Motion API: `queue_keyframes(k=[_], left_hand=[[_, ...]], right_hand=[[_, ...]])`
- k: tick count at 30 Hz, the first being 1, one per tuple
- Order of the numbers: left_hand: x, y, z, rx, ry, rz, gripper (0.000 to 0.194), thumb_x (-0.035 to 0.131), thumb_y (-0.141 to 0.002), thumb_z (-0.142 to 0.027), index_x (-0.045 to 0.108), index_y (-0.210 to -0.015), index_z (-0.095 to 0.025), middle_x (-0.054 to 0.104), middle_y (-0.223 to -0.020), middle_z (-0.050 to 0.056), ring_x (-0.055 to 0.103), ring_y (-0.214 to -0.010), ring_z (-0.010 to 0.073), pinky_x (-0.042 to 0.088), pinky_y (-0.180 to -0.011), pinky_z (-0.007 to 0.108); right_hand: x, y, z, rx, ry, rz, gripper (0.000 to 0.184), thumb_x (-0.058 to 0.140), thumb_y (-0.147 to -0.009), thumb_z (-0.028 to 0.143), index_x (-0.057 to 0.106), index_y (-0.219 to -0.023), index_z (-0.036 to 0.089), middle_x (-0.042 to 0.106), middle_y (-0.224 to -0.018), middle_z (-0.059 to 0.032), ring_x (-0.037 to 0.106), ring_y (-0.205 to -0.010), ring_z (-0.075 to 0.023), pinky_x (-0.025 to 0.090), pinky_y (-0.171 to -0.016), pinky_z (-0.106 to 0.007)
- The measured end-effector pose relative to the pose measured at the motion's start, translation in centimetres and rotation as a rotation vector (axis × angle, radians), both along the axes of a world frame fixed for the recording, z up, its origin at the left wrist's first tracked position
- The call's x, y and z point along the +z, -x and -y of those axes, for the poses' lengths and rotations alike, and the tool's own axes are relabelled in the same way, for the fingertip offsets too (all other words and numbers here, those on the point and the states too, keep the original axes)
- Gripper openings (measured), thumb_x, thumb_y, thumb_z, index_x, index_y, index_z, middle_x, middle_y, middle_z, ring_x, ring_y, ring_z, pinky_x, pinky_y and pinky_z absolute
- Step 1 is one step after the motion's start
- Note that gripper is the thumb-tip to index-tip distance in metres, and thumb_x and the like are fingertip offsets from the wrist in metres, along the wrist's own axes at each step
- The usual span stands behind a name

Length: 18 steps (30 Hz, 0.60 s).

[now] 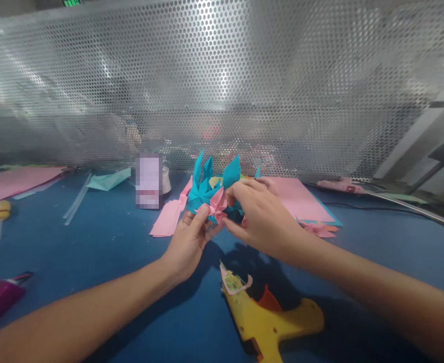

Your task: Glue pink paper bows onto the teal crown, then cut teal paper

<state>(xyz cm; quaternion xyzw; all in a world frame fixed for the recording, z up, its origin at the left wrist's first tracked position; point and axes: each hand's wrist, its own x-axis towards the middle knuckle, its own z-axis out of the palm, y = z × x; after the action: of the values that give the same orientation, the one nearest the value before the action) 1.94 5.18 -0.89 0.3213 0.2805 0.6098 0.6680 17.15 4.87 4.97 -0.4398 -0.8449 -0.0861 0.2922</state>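
Between both hands, above the blue table, is a folded blue paper piece (198, 195) with pointed petals standing up. A pink paper flower (218, 203) sits against its near side. My left hand (187, 243) is closed on the lower left of the piece, its thumb pressing by the pink flower. My right hand (262, 214) grips from the right, with thumb and fingers pinching at the pink flower's edge. Some yellow paper shows among the blue petals. The far side of the piece is hidden by the hands.
A yellow hot glue gun (252, 315) lies on the table in front. Pink paper strips (169, 217), pink sheets (303, 199), a mint folded paper (110, 179), clear glue sticks (78, 196) and a purple tool (0, 302) lie around. A perforated metal panel (222, 91) stands behind.
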Motion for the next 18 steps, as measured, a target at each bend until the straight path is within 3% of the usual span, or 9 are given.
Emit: queue_keyframes(k=[18], left_hand=[[0.07,0.06,0.05,-0.010,0.001,0.015,0.014,0.071,-0.076,-0.024,0.059,-0.077,-0.016,0.061,-0.072,-0.005,0.055,-0.060,0.0046,0.057,-0.070,0.022]], right_hand=[[-0.19,0.01,-0.07,-0.001,-0.030,-0.001,0.008,0.053,-0.080,0.027,0.049,-0.082,0.021,0.062,-0.086,-0.0033,0.054,-0.091,-0.0226,0.028,-0.089,-0.038]])
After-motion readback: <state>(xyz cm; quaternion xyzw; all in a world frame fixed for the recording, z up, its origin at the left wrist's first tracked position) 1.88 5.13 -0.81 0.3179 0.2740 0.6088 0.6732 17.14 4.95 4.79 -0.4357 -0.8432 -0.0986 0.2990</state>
